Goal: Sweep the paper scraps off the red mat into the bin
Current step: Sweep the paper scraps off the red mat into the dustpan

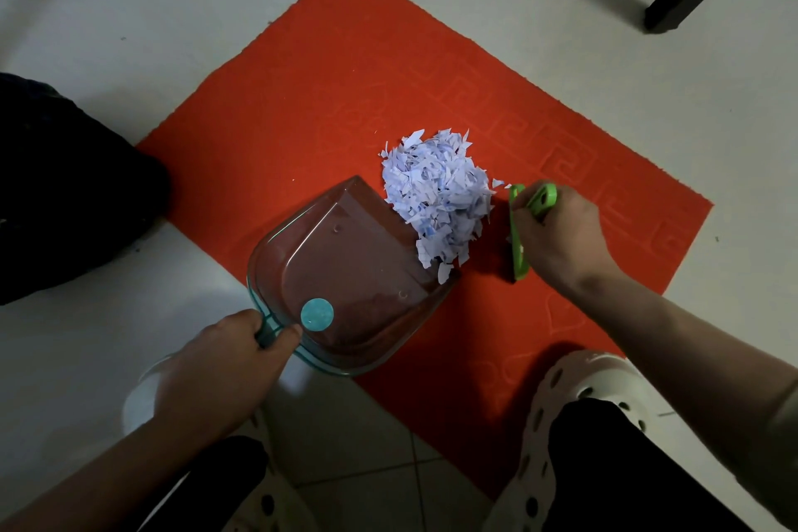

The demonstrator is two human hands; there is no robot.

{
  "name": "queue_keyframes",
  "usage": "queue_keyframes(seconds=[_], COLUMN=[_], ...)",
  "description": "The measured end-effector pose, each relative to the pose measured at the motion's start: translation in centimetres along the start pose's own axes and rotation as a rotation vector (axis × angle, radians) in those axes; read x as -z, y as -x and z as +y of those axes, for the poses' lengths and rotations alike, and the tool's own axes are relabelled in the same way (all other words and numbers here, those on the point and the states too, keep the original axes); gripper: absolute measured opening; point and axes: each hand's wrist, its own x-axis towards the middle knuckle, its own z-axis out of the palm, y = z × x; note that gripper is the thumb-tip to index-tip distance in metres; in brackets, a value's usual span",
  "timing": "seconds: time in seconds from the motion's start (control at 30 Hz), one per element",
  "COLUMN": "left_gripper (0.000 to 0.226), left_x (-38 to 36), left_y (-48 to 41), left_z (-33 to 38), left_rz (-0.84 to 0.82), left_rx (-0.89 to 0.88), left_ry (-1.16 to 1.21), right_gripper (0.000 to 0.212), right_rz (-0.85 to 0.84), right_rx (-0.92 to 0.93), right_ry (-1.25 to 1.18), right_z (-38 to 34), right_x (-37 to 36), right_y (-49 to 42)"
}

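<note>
One heap of white torn paper scraps (438, 197) lay on the red rectangular textile mat (302, 108), its near edge spilling onto the front lip of the clear plastic dustpan with a teal rim (345, 272). From the heap, the left hand (224, 363) sat at about 7 o'clock, well apart; the right hand (557, 238) sat at 3 o'clock, just beside it. The left hand's fingers and thumb were curled round the dustpan's teal handle. The right hand was closed round the bright green plastic hand brush (518, 242), which ran along the heap's 3 o'clock side. Few stray scraps (498, 183) lay by the brush's far end.
</note>
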Motion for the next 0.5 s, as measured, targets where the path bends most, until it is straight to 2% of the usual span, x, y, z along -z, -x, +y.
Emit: queue_keyframes(seconds=[0.1,0.2,0.4,0.5], left_gripper=[0.041,0.041,0.039,0.039], left_x=[-0.1,0.0,0.2,0.3], left_y=[-0.1,-0.2,0.0,0.1], left_z=[-0.2,-0.3,0.0,-0.2], left_rz=[0.009,0.005,0.018,0.001], left_rx=[-0.003,0.002,0.015,0.028], left_ry=[0.018,0.006,-0.022,-0.031], right_gripper=[0.016,0.017,0.018,0.018], right_rz=[-0.054,-0.001,0.087,0.068], right_rx=[0.029,0.013,-0.01,-0.026], right_ry=[-0.075,-0.107,0.019,0.051], right_z=[-1.0,-1.3,1.3,2.2], right_x=[-0.5,0.6,2.4,1.7], right_y=[0.3,0.2,0.1,0.8])
